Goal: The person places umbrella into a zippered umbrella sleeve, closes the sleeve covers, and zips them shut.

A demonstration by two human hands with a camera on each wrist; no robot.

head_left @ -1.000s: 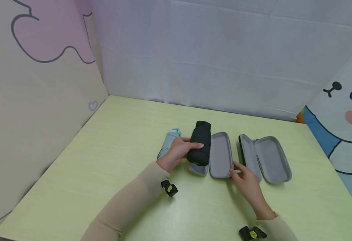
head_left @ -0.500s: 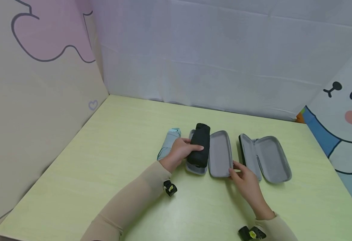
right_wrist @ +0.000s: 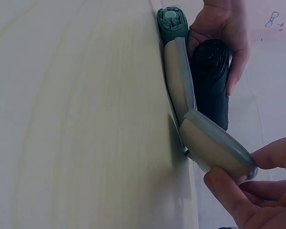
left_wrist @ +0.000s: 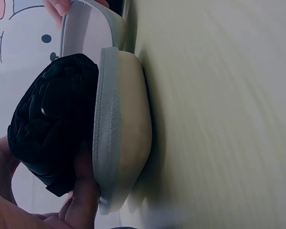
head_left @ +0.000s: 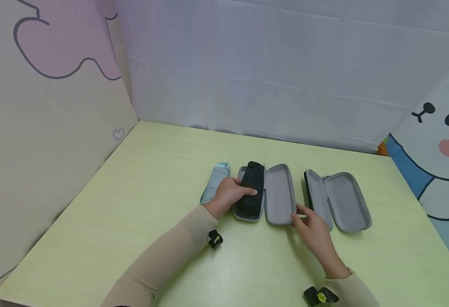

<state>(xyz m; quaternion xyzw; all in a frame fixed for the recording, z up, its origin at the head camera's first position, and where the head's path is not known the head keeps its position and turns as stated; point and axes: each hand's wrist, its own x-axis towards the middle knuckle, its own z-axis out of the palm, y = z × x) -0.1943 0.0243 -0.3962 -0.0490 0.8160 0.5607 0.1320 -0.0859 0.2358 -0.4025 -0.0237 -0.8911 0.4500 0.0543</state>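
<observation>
My left hand [head_left: 228, 195] grips a folded black umbrella [head_left: 253, 177], thumb across its top and fingers along its left side. The umbrella lies over the left half of an open grey zip case [head_left: 280, 194], standing above its rim in the left wrist view. With thumb and fingers my right hand [head_left: 313, 230] pinches the near right corner of the case's other half, which tilts up from the table in the right wrist view [right_wrist: 219, 148]. A folded light blue umbrella [head_left: 217, 177] rests on the table just left of the case, partly hidden by my left hand.
Another open grey case [head_left: 349, 202], with a black outer edge, lies to the right of my right hand. The pale yellow-green table [head_left: 140, 179] meets a white cloth [head_left: 266, 76] at the back and a printed wall [head_left: 71, 140] on the left.
My left hand has lowered the black umbrella and moved it slightly left, down into the left half of the case. My right hand stays on the other half, nearly still.
</observation>
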